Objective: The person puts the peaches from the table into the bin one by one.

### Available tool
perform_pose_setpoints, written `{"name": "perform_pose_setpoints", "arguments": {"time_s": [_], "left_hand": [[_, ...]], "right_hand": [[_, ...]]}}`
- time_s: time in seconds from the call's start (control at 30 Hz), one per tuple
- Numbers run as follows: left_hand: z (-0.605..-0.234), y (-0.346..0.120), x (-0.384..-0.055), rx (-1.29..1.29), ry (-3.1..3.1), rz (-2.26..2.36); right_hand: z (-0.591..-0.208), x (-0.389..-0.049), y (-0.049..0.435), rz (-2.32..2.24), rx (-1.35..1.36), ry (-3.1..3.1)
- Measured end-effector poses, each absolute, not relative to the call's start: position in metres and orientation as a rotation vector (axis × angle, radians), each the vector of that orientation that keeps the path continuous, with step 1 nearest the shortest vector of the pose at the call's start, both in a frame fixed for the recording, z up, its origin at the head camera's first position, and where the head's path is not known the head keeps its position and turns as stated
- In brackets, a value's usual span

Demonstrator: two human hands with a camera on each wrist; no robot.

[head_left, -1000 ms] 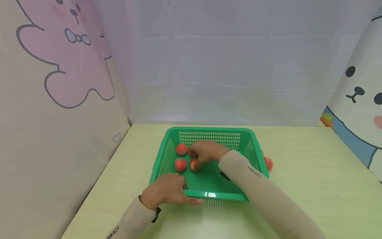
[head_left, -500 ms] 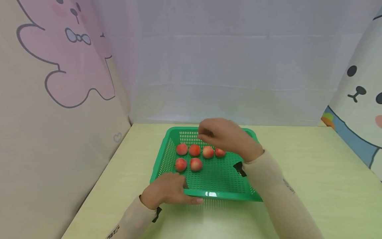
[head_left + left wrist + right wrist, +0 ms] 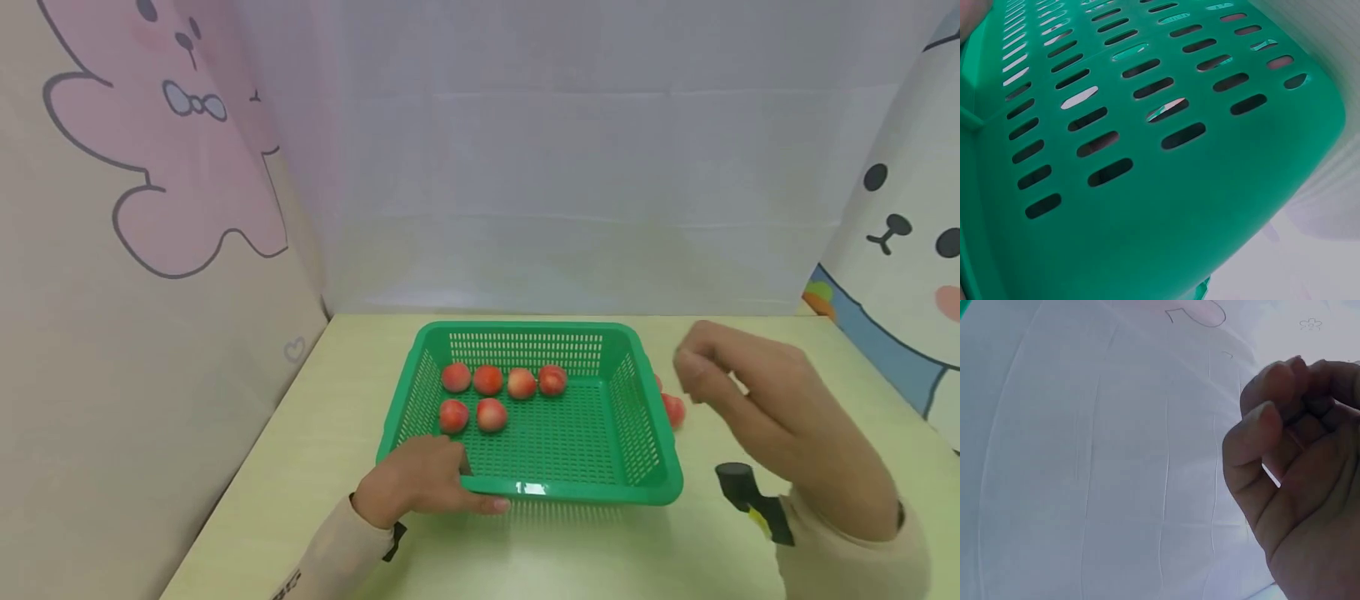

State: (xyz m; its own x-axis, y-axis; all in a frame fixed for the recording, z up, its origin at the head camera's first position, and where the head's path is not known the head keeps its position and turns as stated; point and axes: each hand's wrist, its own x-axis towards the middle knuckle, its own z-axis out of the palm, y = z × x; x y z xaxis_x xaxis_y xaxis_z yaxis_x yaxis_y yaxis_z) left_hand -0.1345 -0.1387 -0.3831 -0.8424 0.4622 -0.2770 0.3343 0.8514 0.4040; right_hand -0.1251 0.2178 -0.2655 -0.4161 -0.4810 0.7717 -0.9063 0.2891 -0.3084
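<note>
A green plastic basket (image 3: 517, 490) with slotted walls stands on the table, holding several red-yellow peaches (image 3: 488, 380) toward its back left. Two of them form a front row: one peach (image 3: 453, 416) on the left and another peach (image 3: 492, 415) beside it. My left hand (image 3: 420, 477) grips the basket's front rim, thumb outside and fingers over the inner side. In the left wrist view the basket's slotted wall (image 3: 1197, 181) fills most of the picture. Right of the basket, my right hand (image 3: 780, 408) is raised with fingers loosely curled; the right wrist view shows nothing in its fingers (image 3: 1254, 434).
More peaches (image 3: 674, 410) lie on the table just outside the basket's right wall, partly hidden by it. A pale curtain (image 3: 525, 208) hangs behind the table (image 3: 262, 467). Printed cloths with cartoon animals hang at the left and right.
My right hand has let go of a peach in the basket's front row, then lifted and moved right, out past the basket's right side. The left hand has kept its grip on the rim.
</note>
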Motion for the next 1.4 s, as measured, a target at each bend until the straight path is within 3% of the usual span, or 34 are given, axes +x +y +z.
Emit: {"name": "perform_pose_setpoints", "arguments": {"time_s": [0.17, 0.6, 1.1, 1.4], "left_hand": [[-0.383, -0.138, -0.134, 0.589, 2.653, 0.479], [-0.382, -0.138, -0.135, 0.594, 2.654, 0.457], [-0.38, -0.141, -0.135, 0.624, 2.649, 0.509], [-0.381, -0.142, -0.134, 0.628, 2.64, 0.525]], "right_hand": [[-0.271, -0.117, 0.246, 1.045, 1.128, -1.968], [-0.276, -0.135, 0.277, 0.77, 0.811, -2.081], [-0.319, -0.185, 0.302, 0.745, 0.692, -2.468], [-0.33, -0.194, 0.3, 0.733, 0.66, -2.809]]}}
